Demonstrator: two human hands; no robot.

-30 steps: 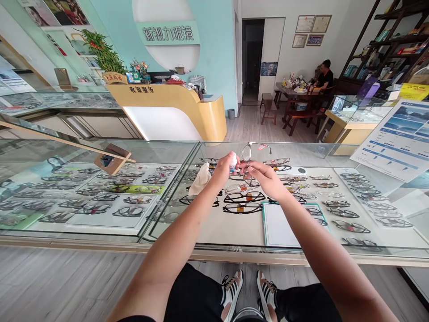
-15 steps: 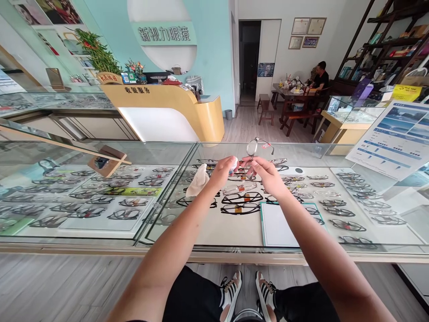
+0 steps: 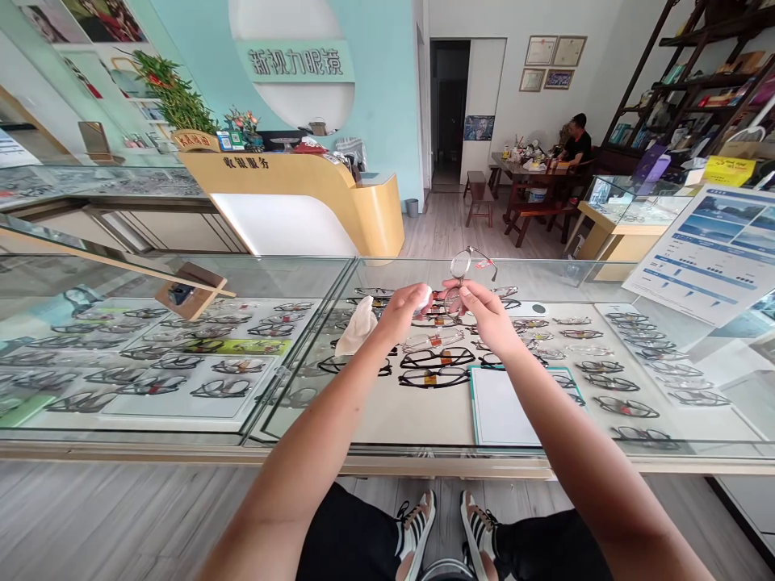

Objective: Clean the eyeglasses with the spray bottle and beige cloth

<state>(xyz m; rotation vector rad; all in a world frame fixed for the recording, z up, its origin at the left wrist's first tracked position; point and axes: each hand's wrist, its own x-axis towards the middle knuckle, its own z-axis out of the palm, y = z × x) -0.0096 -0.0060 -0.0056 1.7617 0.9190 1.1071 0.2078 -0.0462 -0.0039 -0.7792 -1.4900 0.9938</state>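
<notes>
Held up over the glass counter is a pair of eyeglasses [image 3: 461, 264] with thin round rims and a red tag on one temple. My right hand [image 3: 484, 311] pinches its frame, one lens above the fingers and the other lower, in front of the thumb. Close beside it, my left hand [image 3: 403, 311] is closed around what looks like a small white bottle [image 3: 425, 299]; the fingers hide most of it. A crumpled whitish cloth [image 3: 357, 327] lies on the counter just left of that hand.
Rows of eyeglasses [image 3: 437, 378] fill the glass display counter [image 3: 375, 420] below my arms. A white board with a teal edge [image 3: 505, 407] sits under my right forearm. A printed chart [image 3: 702, 250] stands at right, a wooden-framed stand [image 3: 194, 292] at left. A person [image 3: 578, 144] sits farther back.
The eyeglasses have turned and shifted slightly right, so the lower lens shows more clearly. The white item in my left hand has tilted slightly, and its blue part no longer shows.
</notes>
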